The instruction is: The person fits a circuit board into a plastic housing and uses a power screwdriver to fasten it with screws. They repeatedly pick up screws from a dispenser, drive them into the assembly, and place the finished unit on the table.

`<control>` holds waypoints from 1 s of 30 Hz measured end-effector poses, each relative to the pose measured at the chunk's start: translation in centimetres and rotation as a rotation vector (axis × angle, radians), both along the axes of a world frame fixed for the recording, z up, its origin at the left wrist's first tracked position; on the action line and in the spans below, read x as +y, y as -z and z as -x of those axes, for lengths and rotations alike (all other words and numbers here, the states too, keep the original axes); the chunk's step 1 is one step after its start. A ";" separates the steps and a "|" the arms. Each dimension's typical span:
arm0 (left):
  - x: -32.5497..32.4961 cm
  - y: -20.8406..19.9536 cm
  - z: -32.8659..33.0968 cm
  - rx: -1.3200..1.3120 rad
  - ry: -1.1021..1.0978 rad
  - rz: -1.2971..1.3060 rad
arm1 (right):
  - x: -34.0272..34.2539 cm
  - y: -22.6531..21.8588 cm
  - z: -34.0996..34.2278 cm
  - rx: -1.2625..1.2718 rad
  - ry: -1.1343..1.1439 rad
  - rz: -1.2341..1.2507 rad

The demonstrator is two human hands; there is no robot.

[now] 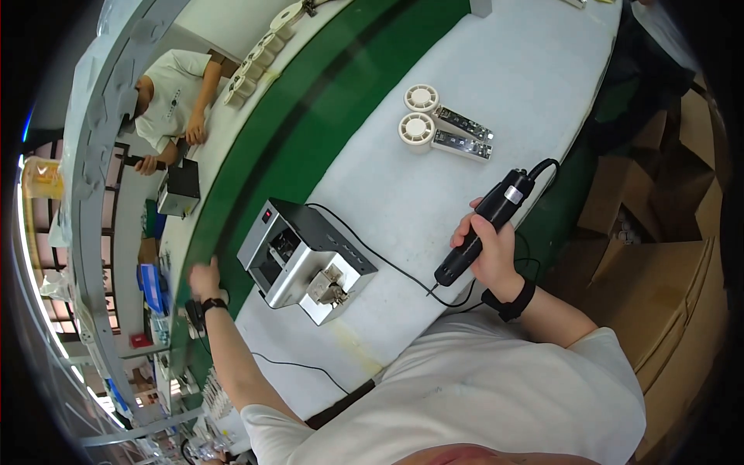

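My right hand [490, 246] is closed round a black electric screwdriver [482, 226], held tilted over the near edge of the white work surface. Its thin bit points down and left, with nothing on the tip that I can make out. My left hand [205, 280] reaches out past the far edge of the work surface, over the green belt; its fingers are mostly hidden. Beside it stands a black and silver screw feeder [304, 260] with a small red display. Farther off lie two white handheld fans [442, 132], their handles uncovered to show circuit boards.
A green conveyor belt [310, 101] runs along the far side of the white work surface [387, 194]. Across it, a person [174, 101] holds a dark tool near another feeder [180, 188]. Several white round parts [256, 66] line that side. Cardboard boxes [643, 287] stand at right. Black cables cross the surface.
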State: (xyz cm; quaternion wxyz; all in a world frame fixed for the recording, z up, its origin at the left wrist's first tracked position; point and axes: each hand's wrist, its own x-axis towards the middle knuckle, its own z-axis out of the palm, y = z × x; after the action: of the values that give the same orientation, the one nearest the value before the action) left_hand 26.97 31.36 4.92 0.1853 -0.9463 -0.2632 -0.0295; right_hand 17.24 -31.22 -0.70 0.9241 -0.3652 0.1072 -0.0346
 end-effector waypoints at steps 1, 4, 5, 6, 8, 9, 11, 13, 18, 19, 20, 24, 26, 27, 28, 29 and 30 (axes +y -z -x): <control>-3.9 -2.4 -1.8 -0.074 0.049 0.110 | -0.1 -0.2 0.1 -0.013 -0.031 0.010; -21.9 -7.4 -8.1 -0.238 0.598 0.445 | -0.1 0.1 0.3 -0.025 -0.047 0.034; -28.9 -8.6 -8.4 -0.228 0.762 0.541 | -0.1 0.3 0.3 -0.025 -0.033 0.038; -34.4 -9.3 -8.5 -0.140 0.846 0.572 | -0.2 0.3 0.4 -0.029 -0.023 0.043; -42.6 -7.7 -8.7 0.004 1.035 0.547 | 0.3 0.8 -0.1 -0.031 0.003 0.007; -45.7 -6.8 -8.3 0.060 1.073 0.556 | 0.6 0.7 -0.2 -0.042 -0.001 0.007; -50.2 -5.0 -9.0 0.355 0.996 0.563 | 1.0 0.3 -0.8 -0.048 0.008 0.012; -50.9 -2.4 -9.4 0.228 0.999 0.565 | 1.3 -0.2 -1.1 -0.048 0.012 0.040; -49.1 -1.7 -5.5 -0.105 1.002 0.575 | 1.2 -1.4 -1.0 0.009 0.026 -0.012; -48.0 -2.6 -3.7 -0.146 1.004 0.607 | 1.4 -1.5 -0.8 0.037 0.022 -0.019; -47.1 -3.4 -1.8 -0.238 1.056 0.643 | 1.0 -1.9 -0.3 0.044 0.028 -0.043; -41.7 -7.8 8.6 -0.396 0.985 0.727 | -3.7 -5.0 2.2 -0.151 -0.211 -0.177; -38.3 -8.5 14.4 -0.475 0.945 0.932 | -2.8 -7.6 3.2 -0.224 -0.328 -0.198; -36.3 -8.3 17.3 -0.488 0.892 0.954 | -1.6 -9.4 3.3 -0.175 -0.205 -0.163; -34.4 -7.9 20.0 -0.502 0.842 0.981 | -0.5 -10.7 3.2 -0.129 -0.079 -0.121; -32.7 -7.2 22.4 -0.481 0.710 1.039 | 0.4 -11.2 2.9 -0.121 -0.103 -0.111; -31.4 -5.9 24.5 -0.458 0.580 1.097 | 1.5 -11.5 2.6 -0.174 -0.174 0.001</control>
State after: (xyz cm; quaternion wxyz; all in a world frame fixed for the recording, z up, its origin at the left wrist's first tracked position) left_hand 2.52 -0.04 10.84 -0.3995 -0.9059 -0.0075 -0.1403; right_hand 14.68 -29.74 10.83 0.9293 -0.3690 -0.0053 0.0142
